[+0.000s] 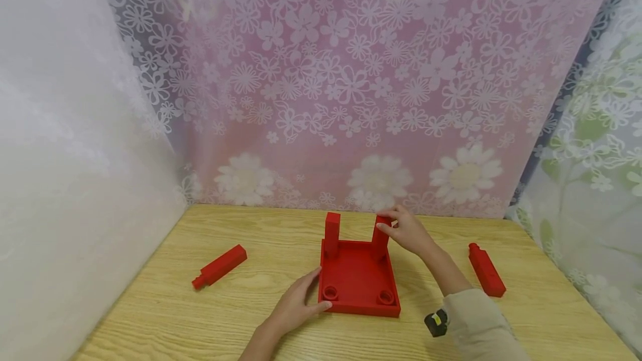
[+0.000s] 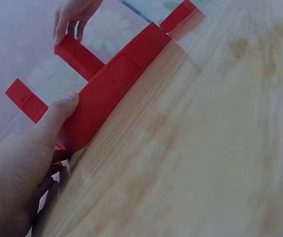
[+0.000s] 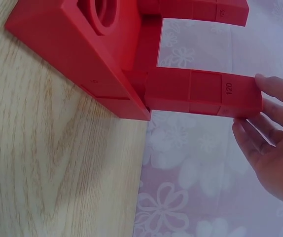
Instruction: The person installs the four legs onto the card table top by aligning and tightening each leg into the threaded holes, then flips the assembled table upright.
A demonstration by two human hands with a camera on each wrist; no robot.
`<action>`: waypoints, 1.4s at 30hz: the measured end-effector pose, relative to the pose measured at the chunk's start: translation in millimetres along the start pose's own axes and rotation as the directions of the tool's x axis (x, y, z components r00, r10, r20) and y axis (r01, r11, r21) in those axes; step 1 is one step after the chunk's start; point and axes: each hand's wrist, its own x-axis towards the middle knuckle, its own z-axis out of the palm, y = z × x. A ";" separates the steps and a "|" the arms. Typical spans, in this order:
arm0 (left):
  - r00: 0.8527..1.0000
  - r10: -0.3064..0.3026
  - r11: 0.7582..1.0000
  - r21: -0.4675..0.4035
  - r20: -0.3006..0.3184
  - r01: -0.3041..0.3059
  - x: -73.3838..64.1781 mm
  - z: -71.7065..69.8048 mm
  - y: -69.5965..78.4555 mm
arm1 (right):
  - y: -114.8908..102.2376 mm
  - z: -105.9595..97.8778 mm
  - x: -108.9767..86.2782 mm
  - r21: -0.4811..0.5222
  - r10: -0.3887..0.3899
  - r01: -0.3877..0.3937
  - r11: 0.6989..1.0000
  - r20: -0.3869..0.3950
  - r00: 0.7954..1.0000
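A red tray-like tabletop lies upside down on the wooden table, ring sockets showing at its two near corners. Two square red legs rise from the far corners: the far-left leg and the far-right leg, marked 120 in the right wrist view. My right hand pinches the top of the far-right leg between thumb and fingers. At the near-left corner my left hand holds the tabletop, thumb on the front wall and fingers along the left side. The far-right leg's joint is partly hidden by the tabletop wall.
Loose red legs with threaded ends lie on the wooden table: one leg at left, another leg at right. Behind the table hangs a pink flowered curtain. A white sheet stands at left.
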 end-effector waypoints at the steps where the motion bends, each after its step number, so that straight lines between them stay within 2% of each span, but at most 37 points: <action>1: 1.000 0.001 1.000 0.000 -0.001 -0.001 0.0 0.3 -0.1 | 0.5 0.6 -0.1 -0.007 0.006 -0.006 1.000 -0.005 1.000; 13: 0.999 0.049 0.998 -0.036 -0.024 -0.050 -0.7 -0.3 -1.9 | 0.7 5.1 0.4 -0.095 -0.024 0.020 0.995 -0.047 0.999; 24: 0.999 0.046 0.997 -0.059 -0.023 -0.047 -1.1 -2.2 0.4 | 1.9 8.2 -0.9 -0.096 -0.042 0.034 0.995 -0.090 0.995; 27: 0.999 0.035 0.997 -0.062 -0.018 -0.036 -0.9 -1.2 0.6 | 2.2 6.2 -3.8 -0.079 -0.027 0.021 0.997 -0.080 0.996; 32: 0.999 0.030 0.998 -0.049 -0.018 -0.031 -1.0 0.2 1.4 | 4.6 -5.8 -10.5 -0.018 0.066 -0.066 0.998 -0.027 0.997; 35: 0.999 0.030 0.998 -0.049 -0.016 -0.031 -1.2 0.1 1.9 | 9.9 -16.7 -16.1 -0.019 0.087 -0.088 0.996 -0.021 0.996; 42: 1.000 0.020 0.999 -0.042 -0.018 -0.020 -0.2 -0.1 0.1 | 34.6 -44.9 -37.5 -0.071 0.093 -0.098 0.993 -0.078 0.993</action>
